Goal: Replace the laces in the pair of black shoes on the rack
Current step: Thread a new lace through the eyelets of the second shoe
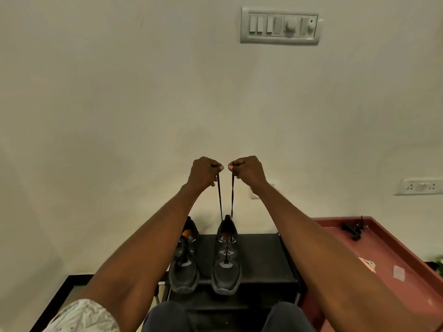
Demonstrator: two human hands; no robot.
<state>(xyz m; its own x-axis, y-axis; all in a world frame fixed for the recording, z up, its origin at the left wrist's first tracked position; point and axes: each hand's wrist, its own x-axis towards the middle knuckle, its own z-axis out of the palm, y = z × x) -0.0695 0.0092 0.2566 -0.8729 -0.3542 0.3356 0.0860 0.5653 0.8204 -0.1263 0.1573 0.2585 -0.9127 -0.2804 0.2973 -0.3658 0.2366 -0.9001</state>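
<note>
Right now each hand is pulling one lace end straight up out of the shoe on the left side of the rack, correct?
Not quite. The left hand and right hand do each pinch one end of the lace and hold it up, but the lace runs down into the right shoe, not the left shoe. Both shoes sit on the rack. The head view shows this.

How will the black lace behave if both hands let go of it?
The black lace is probably floppy: it runs straight only while the left hand and right hand pull it. Thin, likely light, it should drop onto the right shoe.
</note>
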